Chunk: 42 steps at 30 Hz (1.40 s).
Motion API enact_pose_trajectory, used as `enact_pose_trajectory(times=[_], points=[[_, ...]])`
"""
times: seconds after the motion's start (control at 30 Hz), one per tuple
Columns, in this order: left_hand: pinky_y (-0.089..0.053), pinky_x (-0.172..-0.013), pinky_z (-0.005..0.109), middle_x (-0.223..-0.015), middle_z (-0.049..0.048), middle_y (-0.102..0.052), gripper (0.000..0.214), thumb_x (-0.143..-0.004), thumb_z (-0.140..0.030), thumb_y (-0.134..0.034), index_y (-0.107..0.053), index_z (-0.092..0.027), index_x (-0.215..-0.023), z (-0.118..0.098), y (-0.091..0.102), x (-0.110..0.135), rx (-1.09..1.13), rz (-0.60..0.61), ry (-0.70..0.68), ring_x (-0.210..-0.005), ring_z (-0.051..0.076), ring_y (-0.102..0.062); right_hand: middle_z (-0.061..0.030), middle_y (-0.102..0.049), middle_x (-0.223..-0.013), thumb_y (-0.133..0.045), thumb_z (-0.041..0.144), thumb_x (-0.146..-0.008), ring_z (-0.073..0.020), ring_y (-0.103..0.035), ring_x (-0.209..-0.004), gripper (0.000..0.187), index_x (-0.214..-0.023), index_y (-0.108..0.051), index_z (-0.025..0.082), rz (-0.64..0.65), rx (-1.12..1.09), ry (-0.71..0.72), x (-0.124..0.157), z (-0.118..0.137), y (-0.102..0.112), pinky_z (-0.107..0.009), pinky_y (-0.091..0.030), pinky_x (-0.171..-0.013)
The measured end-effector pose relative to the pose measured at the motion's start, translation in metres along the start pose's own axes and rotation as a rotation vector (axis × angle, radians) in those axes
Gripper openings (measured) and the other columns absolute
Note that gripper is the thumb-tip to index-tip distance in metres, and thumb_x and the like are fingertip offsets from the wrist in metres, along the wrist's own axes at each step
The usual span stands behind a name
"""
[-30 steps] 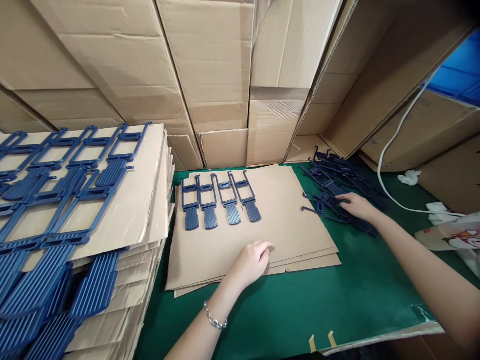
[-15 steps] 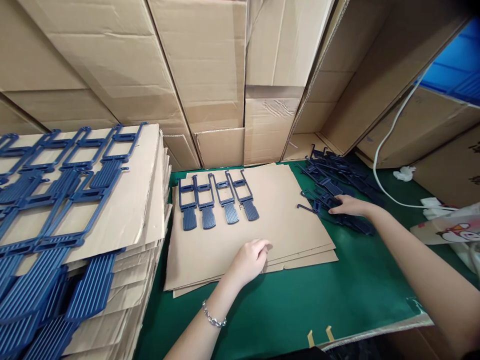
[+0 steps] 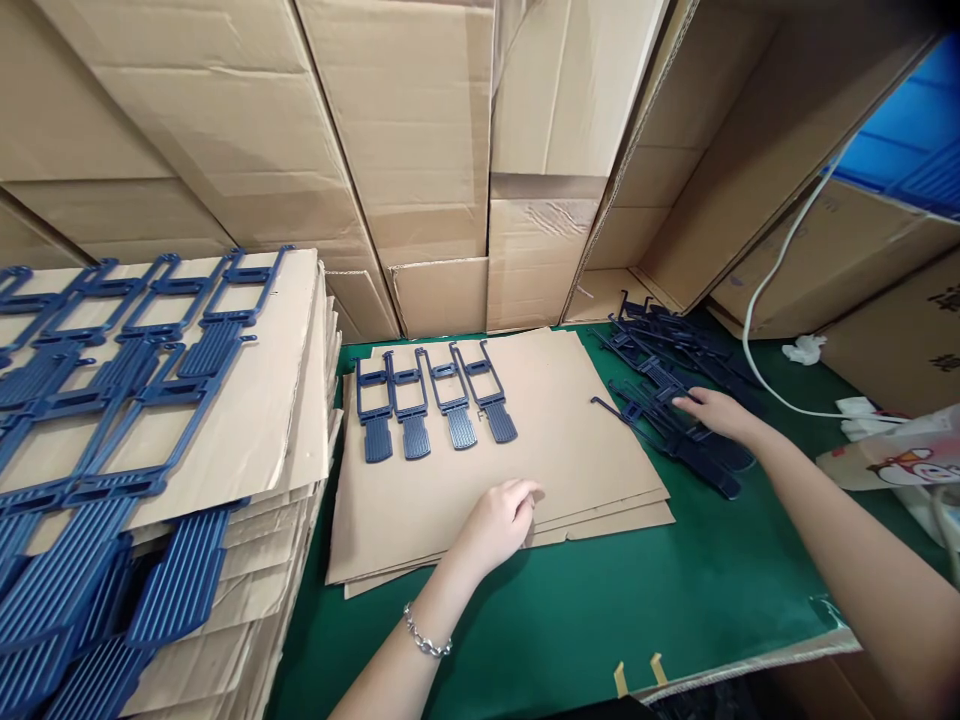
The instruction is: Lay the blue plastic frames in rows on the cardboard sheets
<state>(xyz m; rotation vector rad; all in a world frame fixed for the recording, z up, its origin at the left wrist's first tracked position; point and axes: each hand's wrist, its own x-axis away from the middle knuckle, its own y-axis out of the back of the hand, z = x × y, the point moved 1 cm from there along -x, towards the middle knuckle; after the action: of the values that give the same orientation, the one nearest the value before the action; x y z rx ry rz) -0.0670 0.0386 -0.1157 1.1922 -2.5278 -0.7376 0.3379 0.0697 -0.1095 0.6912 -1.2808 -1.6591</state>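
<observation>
Our left hand (image 3: 499,520) curled on flat brown cardboard sheet (image 3: 585,440), grip unclear; right hand (image 3: 716,412) flat-open on dark-blue plastic clips (image 3: 660,345) right of sheet

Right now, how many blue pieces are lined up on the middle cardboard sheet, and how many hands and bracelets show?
Blue pieces in the row: 4
Hands: 2, left hand and right hand
Bracelet: 1
Total: 7

Dark blue plastic clips (image 3: 660,365) lie in a loose, tangled pile on the green mat (image 3: 600,600), just right of a flat stack of cardboard sheets (image 3: 577,450). Four more clips (image 3: 433,400) lie side by side, ribbed ends nearest, at the top sheet's far left corner.
</observation>
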Motion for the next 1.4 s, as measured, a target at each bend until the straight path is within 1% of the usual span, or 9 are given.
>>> enact_pose_trajectory(times=[0.13, 0.23, 0.4, 0.57, 0.7, 0.87, 1.03, 1.23, 1.4], points=[[-0.043, -0.076, 0.027, -0.09, 0.003, -0.061, 0.031, -0.082, -0.016, -0.03, -0.057, -0.021, -0.097, 0.0, -0.001, 0.0, -0.002, 0.0, -0.002, -0.084, 0.014, -0.055, -0.0071, -0.057, -0.071, -0.027, 0.041, -0.082, -0.0183, -0.054, -0.064, 0.032, -0.084, -0.049, 0.017, 0.009, -0.024, 0.008, 0.011, 0.018, 0.008, -0.026, -0.04, -0.058], [-0.043, -0.076, 0.026, -0.088, 0.0022, -0.061, 0.03, -0.082, -0.016, -0.03, -0.057, -0.021, -0.096, 0.0, -0.001, -0.001, -0.01, 0.0, 0.0, -0.082, 0.013, -0.055, -0.0049, -0.057, -0.073, -0.036, 0.034, -0.078, -0.0174, -0.054, -0.063, 0.023, -0.091, -0.047, 0.019, 0.031, -0.001, 0.024, 0.023, 0.036, 0.003, -0.025, -0.039, -0.059], [-0.043, -0.076, 0.026, -0.09, 0.0024, -0.06, 0.03, -0.083, -0.016, -0.03, -0.056, -0.021, -0.096, 0.0, 0.0, -0.001, -0.011, 0.006, 0.002, -0.082, 0.013, -0.055, -0.0111, -0.057, -0.083, -0.038, 0.025, -0.075, -0.0223, -0.056, -0.075, 0.036, -0.11, -0.041, 0.015, 0.145, 0.199, 0.035, 0.041, 0.057, -0.021, -0.029, -0.04, -0.064], [-0.043, -0.076, 0.027, -0.091, 0.0029, -0.06, 0.031, -0.083, -0.017, -0.03, -0.056, -0.021, -0.097, 0.0, 0.0, -0.001, 0.0, 0.005, 0.001, -0.083, 0.014, -0.055, -0.0211, -0.047, -0.106, -0.043, 0.04, -0.074, -0.0346, -0.048, -0.096, 0.049, -0.111, -0.044, 0.009, -0.04, 0.449, -0.098, 0.047, 0.056, -0.026, -0.042, -0.04, -0.071], [-0.043, -0.077, 0.027, -0.091, 0.0028, -0.061, 0.03, -0.082, -0.016, -0.03, -0.057, -0.021, -0.097, -0.001, 0.0, -0.001, 0.002, 0.006, -0.006, -0.084, 0.014, -0.055, -0.0208, -0.051, -0.098, -0.035, 0.046, -0.077, -0.0322, -0.051, -0.093, 0.049, -0.101, -0.054, 0.008, 0.051, 0.35, -0.111, 0.036, 0.042, -0.027, -0.04, -0.042, -0.072], [-0.043, -0.077, 0.027, -0.09, 0.0029, -0.061, 0.03, -0.082, -0.017, -0.031, -0.057, -0.021, -0.097, 0.001, 0.0, -0.001, 0.001, -0.002, -0.009, -0.083, 0.014, -0.055, -0.0216, -0.054, -0.094, -0.042, 0.029, -0.073, -0.0291, -0.054, -0.091, 0.038, -0.099, -0.057, 0.005, 0.061, 0.326, -0.11, 0.021, 0.022, -0.03, -0.034, -0.042, -0.073], [-0.043, -0.076, 0.027, -0.089, 0.0028, -0.061, 0.03, -0.082, -0.017, -0.031, -0.057, -0.021, -0.096, 0.001, 0.0, 0.0, 0.003, -0.009, -0.009, -0.082, 0.014, -0.055, -0.0197, -0.059, -0.083, -0.043, 0.021, -0.068, -0.0292, -0.058, -0.077, 0.033, -0.094, -0.057, 0.006, 0.065, 0.322, -0.145, 0.018, 0.014, -0.027, -0.033, -0.043, -0.061], [-0.043, -0.076, 0.028, -0.091, 0.0029, -0.061, 0.03, -0.083, -0.017, -0.031, -0.057, -0.021, -0.097, 0.0, 0.0, -0.001, 0.006, 0.002, 0.009, -0.082, 0.014, -0.055, -0.0122, -0.06, -0.092, -0.036, 0.021, -0.074, -0.0237, -0.057, -0.083, 0.04, -0.113, -0.047, 0.016, -0.056, 0.264, 0.006, 0.002, 0.038, -0.006, -0.027, -0.041, -0.066], [-0.043, -0.077, 0.027, -0.092, 0.0027, -0.061, 0.03, -0.082, -0.017, -0.031, -0.058, -0.021, -0.095, -0.001, 0.001, -0.001, -0.004, -0.002, 0.022, -0.085, 0.014, -0.055, -0.0145, -0.061, -0.092, -0.038, 0.024, -0.075, -0.0247, -0.056, -0.088, 0.037, -0.105, -0.055, 0.012, -0.189, 0.227, -0.041, -0.05, 0.063, 0.002, -0.028, -0.041, -0.073]])
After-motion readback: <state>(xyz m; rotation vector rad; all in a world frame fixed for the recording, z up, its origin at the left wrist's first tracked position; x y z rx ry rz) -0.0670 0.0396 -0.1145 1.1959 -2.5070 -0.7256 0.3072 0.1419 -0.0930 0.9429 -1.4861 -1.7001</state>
